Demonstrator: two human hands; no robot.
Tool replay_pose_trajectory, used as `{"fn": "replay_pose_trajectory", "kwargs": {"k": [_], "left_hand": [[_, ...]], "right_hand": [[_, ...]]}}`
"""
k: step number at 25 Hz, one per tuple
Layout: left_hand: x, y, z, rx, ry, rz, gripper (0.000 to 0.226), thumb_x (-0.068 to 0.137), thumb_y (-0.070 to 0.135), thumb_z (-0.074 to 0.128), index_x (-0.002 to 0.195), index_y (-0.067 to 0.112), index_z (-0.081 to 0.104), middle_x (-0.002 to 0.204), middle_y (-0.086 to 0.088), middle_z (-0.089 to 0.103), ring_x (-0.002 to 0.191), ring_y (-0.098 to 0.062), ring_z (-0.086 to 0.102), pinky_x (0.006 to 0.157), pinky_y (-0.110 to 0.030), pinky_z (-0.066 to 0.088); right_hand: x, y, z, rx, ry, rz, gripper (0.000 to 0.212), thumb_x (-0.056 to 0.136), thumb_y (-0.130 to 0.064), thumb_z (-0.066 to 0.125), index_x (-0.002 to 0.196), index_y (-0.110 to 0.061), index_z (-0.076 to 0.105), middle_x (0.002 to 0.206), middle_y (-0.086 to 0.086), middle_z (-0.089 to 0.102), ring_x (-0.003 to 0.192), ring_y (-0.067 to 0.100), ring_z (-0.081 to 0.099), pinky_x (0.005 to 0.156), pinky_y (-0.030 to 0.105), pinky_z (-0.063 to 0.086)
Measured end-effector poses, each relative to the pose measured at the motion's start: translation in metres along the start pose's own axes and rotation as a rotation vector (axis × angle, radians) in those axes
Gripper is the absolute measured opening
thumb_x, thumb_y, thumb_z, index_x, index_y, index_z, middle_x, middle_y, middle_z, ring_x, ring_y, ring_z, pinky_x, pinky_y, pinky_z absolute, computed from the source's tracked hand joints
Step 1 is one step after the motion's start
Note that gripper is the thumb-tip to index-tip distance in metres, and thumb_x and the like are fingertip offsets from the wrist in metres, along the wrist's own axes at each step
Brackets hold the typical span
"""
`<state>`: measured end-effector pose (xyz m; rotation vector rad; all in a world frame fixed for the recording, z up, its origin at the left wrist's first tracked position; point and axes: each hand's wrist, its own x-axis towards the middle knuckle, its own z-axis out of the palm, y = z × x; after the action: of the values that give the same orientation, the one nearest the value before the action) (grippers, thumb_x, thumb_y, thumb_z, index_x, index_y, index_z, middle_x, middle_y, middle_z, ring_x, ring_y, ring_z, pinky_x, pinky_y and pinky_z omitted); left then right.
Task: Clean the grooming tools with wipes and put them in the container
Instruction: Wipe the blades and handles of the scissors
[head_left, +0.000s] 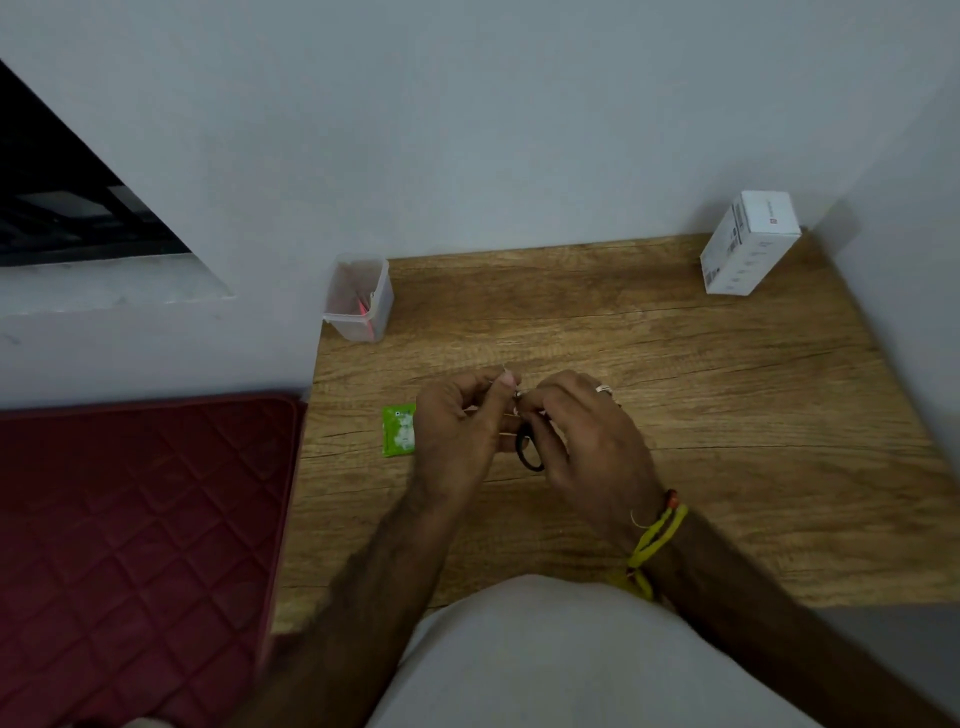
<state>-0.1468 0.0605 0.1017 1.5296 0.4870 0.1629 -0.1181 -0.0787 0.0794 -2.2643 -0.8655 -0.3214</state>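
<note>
Both hands meet over the middle of the wooden table (675, 395). My right hand (587, 441) grips small scissors by their black handle loop (529, 451), which shows below the fingers. My left hand (457, 431) pinches something thin and pale at the scissors' tip, near the thumb; whether it is a wipe I cannot tell. A green wipe sachet (399, 430) lies flat on the table just left of my left hand. The clear plastic container (358, 299) stands at the table's far left corner with a pink-red item inside.
A white carton (748, 244) stands at the far right corner against the wall. A dark red quilted cushion (140, 545) lies left of the table. Grey walls close the far and right sides. My pale-clothed body covers the near edge.
</note>
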Motion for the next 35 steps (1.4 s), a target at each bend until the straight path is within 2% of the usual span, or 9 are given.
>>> {"fn": "replay_pose_trajectory", "kwargs": {"k": [3, 7, 12, 20, 23, 25, 29, 33, 35], "left_hand": [[0.002, 0.001, -0.001, 0.025, 0.0, 0.026, 0.015, 0.096, 0.014, 0.064, 0.086, 0.012, 0.075, 0.071, -0.006, 0.074, 0.069, -0.022, 0.074, 0.054, -0.034, 0.059], [0.005, -0.001, -0.001, 0.022, 0.005, 0.028, 0.015, 0.097, 0.014, 0.063, 0.091, 0.005, 0.074, 0.075, -0.009, 0.074, 0.069, -0.02, 0.074, 0.051, -0.031, 0.058], [0.007, -0.002, 0.0, 0.044, -0.026, 0.029, 0.019, 0.098, 0.013, 0.061, 0.095, -0.002, 0.072, 0.081, -0.017, 0.074, 0.068, -0.018, 0.072, 0.049, -0.03, 0.056], [0.009, -0.007, 0.002, 0.043, -0.037, 0.038, 0.016, 0.098, 0.013, 0.062, 0.095, 0.001, 0.073, 0.076, -0.014, 0.072, 0.067, -0.017, 0.071, 0.048, -0.029, 0.055], [0.011, -0.005, 0.004, 0.052, -0.065, 0.043, 0.017, 0.098, 0.012, 0.061, 0.095, 0.0, 0.072, 0.075, -0.011, 0.07, 0.065, -0.013, 0.069, 0.048, -0.028, 0.055], [0.013, -0.005, 0.005, 0.061, -0.058, 0.055, 0.018, 0.098, 0.012, 0.061, 0.098, -0.003, 0.071, 0.078, -0.015, 0.071, 0.066, -0.014, 0.069, 0.047, -0.027, 0.054], [0.016, -0.003, 0.007, 0.063, -0.061, 0.072, 0.016, 0.098, 0.012, 0.061, 0.098, -0.001, 0.071, 0.077, -0.012, 0.071, 0.067, -0.014, 0.07, 0.048, -0.028, 0.055], [0.015, -0.003, 0.009, 0.052, -0.056, 0.062, 0.016, 0.098, 0.01, 0.06, 0.098, -0.002, 0.071, 0.073, -0.007, 0.072, 0.065, -0.012, 0.07, 0.048, -0.027, 0.055], [0.017, -0.001, 0.009, 0.057, -0.048, 0.064, 0.016, 0.098, 0.01, 0.06, 0.097, 0.0, 0.071, 0.072, -0.006, 0.071, 0.064, -0.012, 0.069, 0.047, -0.027, 0.055]], "right_hand": [[0.0, 0.0, -0.002, -0.031, 0.002, -0.023, 0.015, 0.096, -0.012, 0.055, 0.099, -0.006, 0.068, 0.095, 0.007, 0.061, 0.082, 0.023, 0.056, 0.065, 0.042, 0.05], [0.002, 0.003, 0.0, -0.036, 0.014, -0.032, 0.013, 0.096, -0.009, 0.058, 0.101, -0.004, 0.069, 0.097, 0.009, 0.064, 0.083, 0.026, 0.06, 0.066, 0.044, 0.052], [0.004, 0.008, 0.0, -0.014, 0.031, -0.064, 0.012, 0.092, -0.003, 0.065, 0.103, -0.004, 0.07, 0.1, 0.009, 0.066, 0.089, 0.026, 0.061, 0.073, 0.038, 0.053], [0.002, 0.013, -0.003, -0.018, -0.008, -0.039, 0.013, 0.091, -0.004, 0.066, 0.102, -0.006, 0.072, 0.1, 0.006, 0.065, 0.092, 0.022, 0.057, 0.077, 0.033, 0.048], [0.004, 0.013, -0.004, -0.003, 0.082, -0.01, 0.016, 0.089, 0.001, 0.067, 0.103, -0.004, 0.072, 0.099, 0.009, 0.064, 0.09, 0.025, 0.059, 0.075, 0.036, 0.05], [0.003, 0.014, -0.005, 0.004, 0.085, -0.035, 0.017, 0.088, 0.003, 0.068, 0.103, -0.003, 0.072, 0.099, 0.009, 0.064, 0.089, 0.026, 0.059, 0.074, 0.037, 0.05], [0.004, 0.015, -0.006, 0.017, 0.118, -0.009, 0.012, 0.091, -0.001, 0.066, 0.101, -0.003, 0.072, 0.097, 0.009, 0.063, 0.086, 0.025, 0.059, 0.071, 0.04, 0.051], [0.004, 0.016, -0.007, -0.021, 0.064, -0.039, 0.017, 0.089, -0.001, 0.065, 0.104, -0.005, 0.072, 0.099, 0.007, 0.064, 0.09, 0.02, 0.055, 0.074, 0.03, 0.047], [0.004, 0.017, -0.008, -0.024, 0.054, -0.013, 0.018, 0.088, 0.0, 0.066, 0.105, -0.006, 0.071, 0.099, 0.007, 0.064, 0.091, 0.021, 0.055, 0.074, 0.032, 0.048]]}}
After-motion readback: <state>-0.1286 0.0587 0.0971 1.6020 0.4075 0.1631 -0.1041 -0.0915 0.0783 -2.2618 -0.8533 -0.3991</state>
